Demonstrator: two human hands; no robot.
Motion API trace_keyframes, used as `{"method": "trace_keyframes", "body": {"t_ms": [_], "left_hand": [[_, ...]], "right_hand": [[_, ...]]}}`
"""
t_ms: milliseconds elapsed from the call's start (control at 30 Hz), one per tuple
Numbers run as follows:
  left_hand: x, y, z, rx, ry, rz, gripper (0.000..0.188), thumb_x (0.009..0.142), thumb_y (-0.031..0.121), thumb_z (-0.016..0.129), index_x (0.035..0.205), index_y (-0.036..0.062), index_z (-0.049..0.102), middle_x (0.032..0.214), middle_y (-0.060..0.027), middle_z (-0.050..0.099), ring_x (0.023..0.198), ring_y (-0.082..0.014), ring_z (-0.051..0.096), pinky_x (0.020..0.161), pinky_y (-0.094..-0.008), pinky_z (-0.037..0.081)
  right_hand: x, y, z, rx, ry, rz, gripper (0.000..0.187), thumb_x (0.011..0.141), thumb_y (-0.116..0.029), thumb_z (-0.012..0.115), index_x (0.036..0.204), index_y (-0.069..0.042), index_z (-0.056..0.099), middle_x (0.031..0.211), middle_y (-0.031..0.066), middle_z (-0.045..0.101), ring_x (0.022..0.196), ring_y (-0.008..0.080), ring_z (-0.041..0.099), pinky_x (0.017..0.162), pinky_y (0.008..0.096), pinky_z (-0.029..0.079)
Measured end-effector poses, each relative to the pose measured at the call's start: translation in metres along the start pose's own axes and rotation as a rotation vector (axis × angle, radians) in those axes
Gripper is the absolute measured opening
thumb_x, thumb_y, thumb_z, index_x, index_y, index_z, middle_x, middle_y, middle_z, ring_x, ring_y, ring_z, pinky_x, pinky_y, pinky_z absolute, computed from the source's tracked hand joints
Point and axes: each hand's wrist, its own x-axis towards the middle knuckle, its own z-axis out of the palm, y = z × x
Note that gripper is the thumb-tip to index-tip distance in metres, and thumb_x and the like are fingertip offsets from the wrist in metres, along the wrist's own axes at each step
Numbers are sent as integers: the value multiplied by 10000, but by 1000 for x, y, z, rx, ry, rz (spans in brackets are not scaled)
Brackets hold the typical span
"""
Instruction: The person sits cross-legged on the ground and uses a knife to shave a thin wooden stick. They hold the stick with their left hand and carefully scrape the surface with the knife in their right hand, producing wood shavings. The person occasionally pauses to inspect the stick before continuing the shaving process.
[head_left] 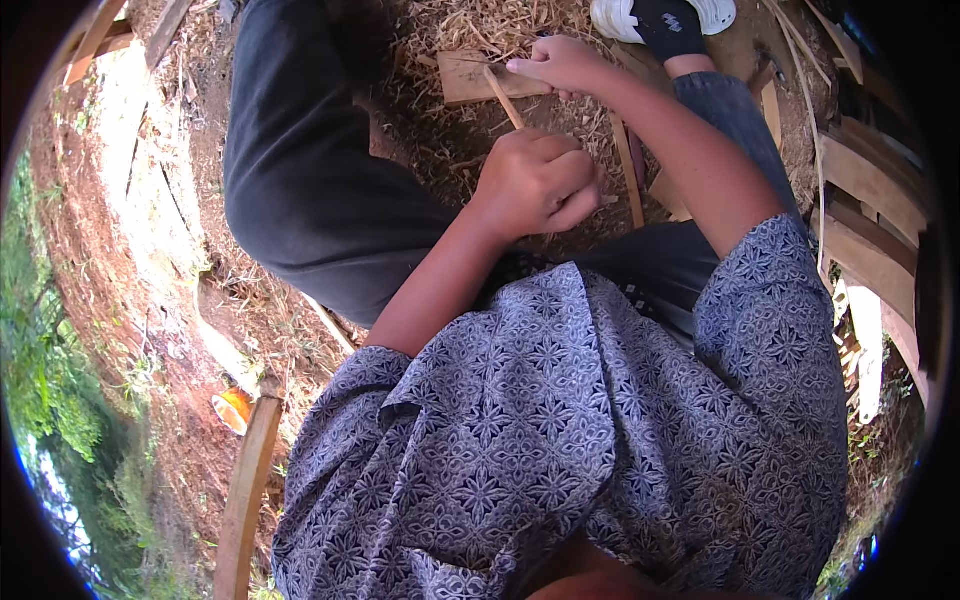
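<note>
My left hand (540,183) is closed in a fist around a slim wooden stick (504,98). The stick points away from me, and its far end meets a flat wooden block (468,84) on the ground. Beyond it, my right hand (568,66) is closed on what looks like a knife; its thin dark blade (484,62) reaches left over the block, close to the stick's tip. The knife's handle is hidden in my fingers. Whether the blade touches the stick I cannot tell.
Wood shavings (425,40) cover the ground around the block, between my legs. Wooden boards (868,180) are piled at the right. A timber piece (247,490) stands at the lower left beside an orange object (232,408). My shoe (712,14) is at the top right.
</note>
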Motion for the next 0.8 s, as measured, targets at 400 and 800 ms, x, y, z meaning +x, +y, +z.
{"method": "trace_keyframes", "body": {"t_ms": [400, 800], "left_hand": [[1, -2, 4, 30, 125, -32, 371, 789, -36, 696, 613, 77, 388, 550, -79, 442, 452, -272, 491, 446, -391, 391], [8, -4, 4, 4, 112, -16, 372, 771, -44, 685, 610, 77, 371, 541, -83, 411, 433, -271, 458, 428, -385, 366]], "right_hand": [[-37, -16, -10, -26, -8, -59, 504, 907, -537, 729, 774, -79, 568, 591, 50, 608, 447, 126, 561, 427, 305, 457], [11, -25, 10, -280, 133, -63, 591, 918, -604, 634, 805, -27, 685, 785, 121, 729, 721, 258, 720, 694, 428, 588]]}}
